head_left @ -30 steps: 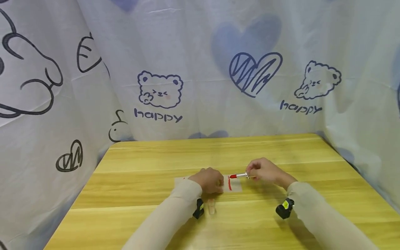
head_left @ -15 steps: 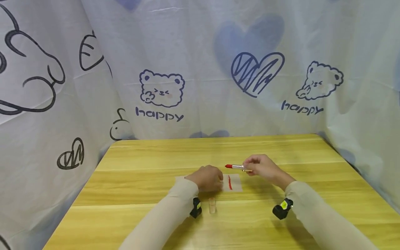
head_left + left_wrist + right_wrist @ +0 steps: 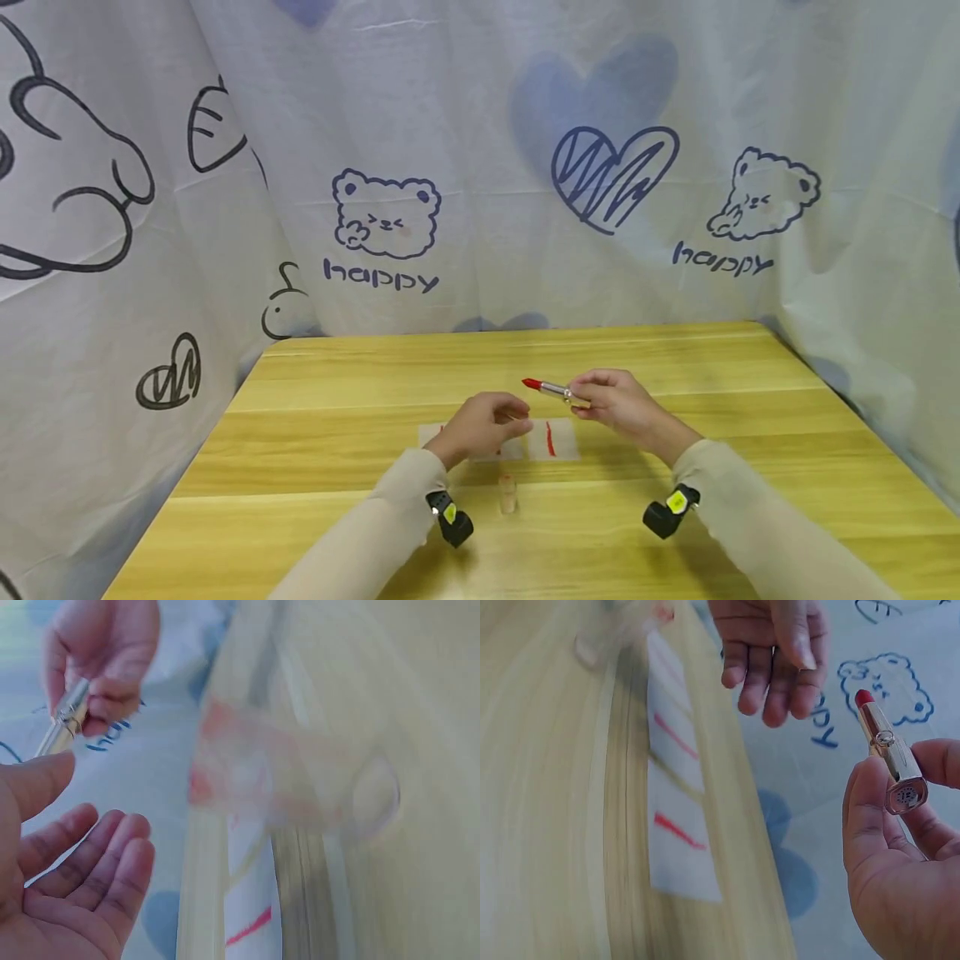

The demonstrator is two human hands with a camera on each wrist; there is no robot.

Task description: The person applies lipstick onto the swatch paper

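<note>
My right hand (image 3: 615, 408) pinches the base of a lipstick (image 3: 553, 389), holding it above the table with its red tip pointing left. In the right wrist view the lipstick (image 3: 885, 750) has a metallic case, and its red bullet is exposed. My left hand (image 3: 480, 425) hovers just left of it with fingers loosely spread and nothing in them. Beneath the hands lie white paper pieces in a row; the right one (image 3: 566, 442) bears a red stroke. The left hand partly hides the others. A clear cap-like piece (image 3: 507, 496) stands in front of the papers.
The wooden table (image 3: 337, 467) extends round the papers on all sides. Behind and beside it hangs a pale curtain (image 3: 480, 250) printed with bears and hearts. In the left wrist view the clear, red-tinged piece (image 3: 270, 780) is blurred.
My right hand has lifted the lipstick off the right paper and moved it up and left. The left hand has come off the papers and turned, uncovering more of them.
</note>
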